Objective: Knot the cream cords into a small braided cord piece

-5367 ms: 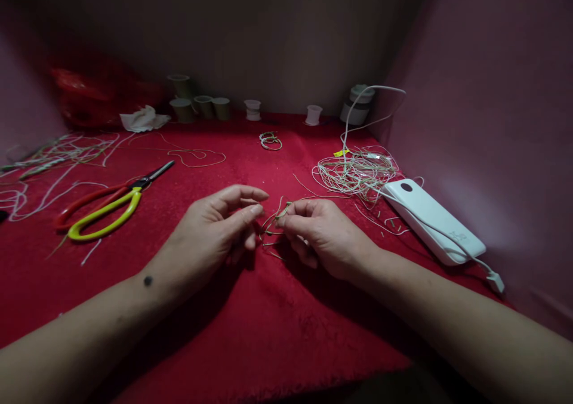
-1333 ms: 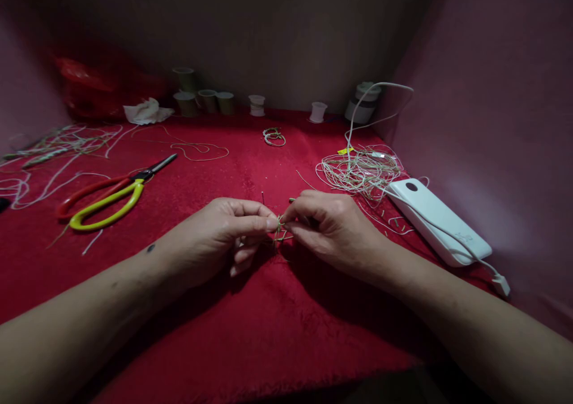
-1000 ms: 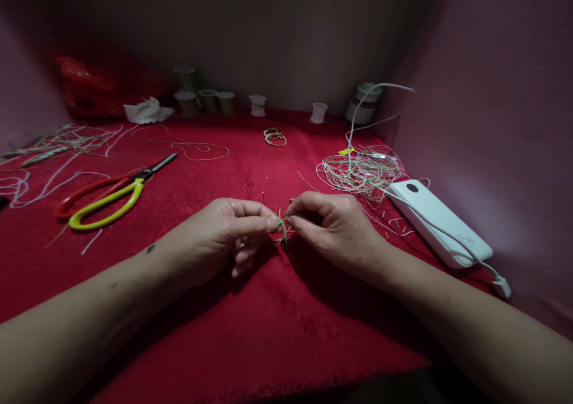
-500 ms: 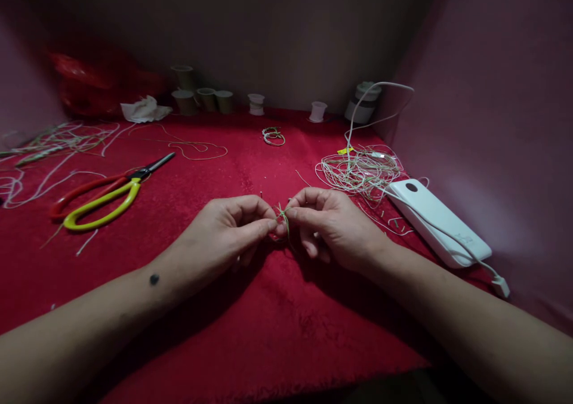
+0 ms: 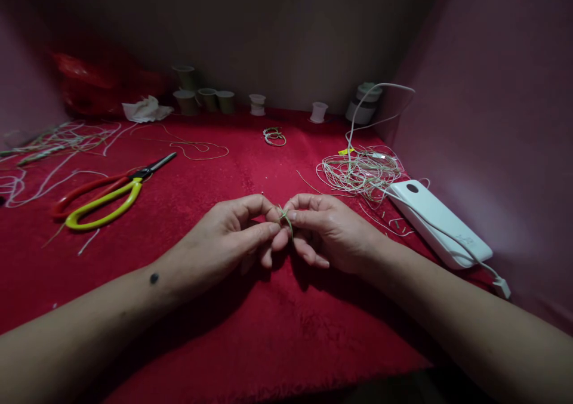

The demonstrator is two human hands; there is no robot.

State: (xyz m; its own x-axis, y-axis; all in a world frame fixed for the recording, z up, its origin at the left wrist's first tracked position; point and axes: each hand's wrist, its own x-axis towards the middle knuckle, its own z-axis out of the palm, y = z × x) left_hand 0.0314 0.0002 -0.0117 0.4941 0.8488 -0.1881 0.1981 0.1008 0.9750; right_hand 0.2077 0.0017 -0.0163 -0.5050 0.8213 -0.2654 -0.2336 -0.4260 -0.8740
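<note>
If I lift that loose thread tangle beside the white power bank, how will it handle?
The thread tangle looks floppy and light: thin loose loops. It would probably sag and snag, since a white cable crosses it.

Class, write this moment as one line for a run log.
left hand: pinching green cord | right hand: pinching same cord | scissors: lying left, untouched | power bank: lying right

My red-clothed worktop (image 5: 268,332) is carrying scissors (image 5: 105,195) at left, a thread tangle (image 5: 360,171) touching a white power bank (image 5: 441,222), and spools (image 5: 210,98) lining the back.
</note>
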